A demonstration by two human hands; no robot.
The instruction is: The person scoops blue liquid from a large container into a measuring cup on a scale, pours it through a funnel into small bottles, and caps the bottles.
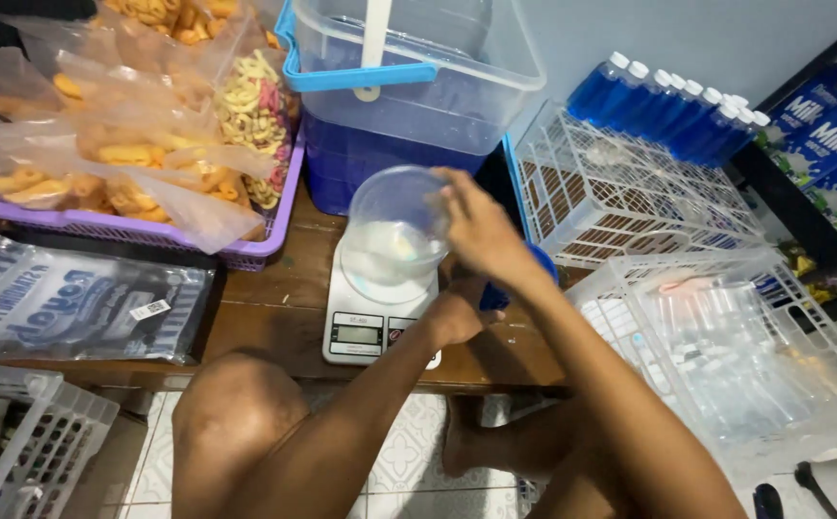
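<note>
A clear round plastic container [392, 216] with white powder at its bottom stands on a small white digital kitchen scale [366, 327] on the low wooden table [274, 308]. My right hand [481, 231] grips the container's right rim from above. Just below it, at the scale's right edge, my left hand [457, 312] is closed around a blue object [495, 293]. My right forearm hides most of that object, so I cannot tell what it is.
A purple basket [246, 252] of bagged snacks stands at back left, and a clear and blue bin [409, 86] stands behind the scale. On the right are white lattice baskets [620, 192], blue bottles [668, 101] and cartons [836, 135]. A flat pack of bags [73, 303] lies left. My knee [236, 413] is below the table edge.
</note>
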